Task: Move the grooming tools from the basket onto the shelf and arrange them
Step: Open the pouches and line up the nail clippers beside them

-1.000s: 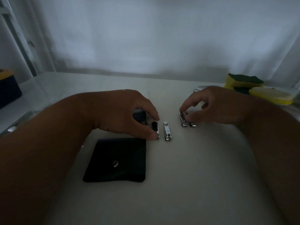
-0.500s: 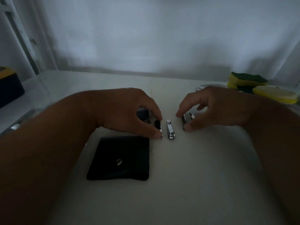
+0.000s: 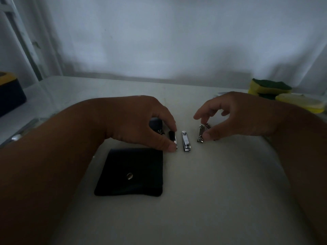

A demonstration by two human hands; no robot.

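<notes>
On the pale shelf surface (image 3: 194, 200) several nail clippers lie in a loose row between the person's two hands. The left hand (image 3: 138, 122) pinches a dark-topped nail clipper (image 3: 172, 138) end to end, forefinger at its far end and thumb at its near end, with the clipper resting on the surface. Just to its right, apart from both hands, lies a silver nail clipper (image 3: 185, 141), lengthwise and untouched. Farther right, the right hand (image 3: 237, 117) curls over a second silver clipper (image 3: 200, 134); the thumb tip rests beside its near end and the forefinger hovers above its far end, so the grip looks loose, and whether it truly holds the clipper cannot be told. Another small clipper (image 3: 208, 126) lies partly hidden under that hand. A black snap pouch (image 3: 131, 172) lies flat nearer the person, below the left hand. Yellow-and-green sponges (image 3: 270, 86) sit at the far right.
</notes>
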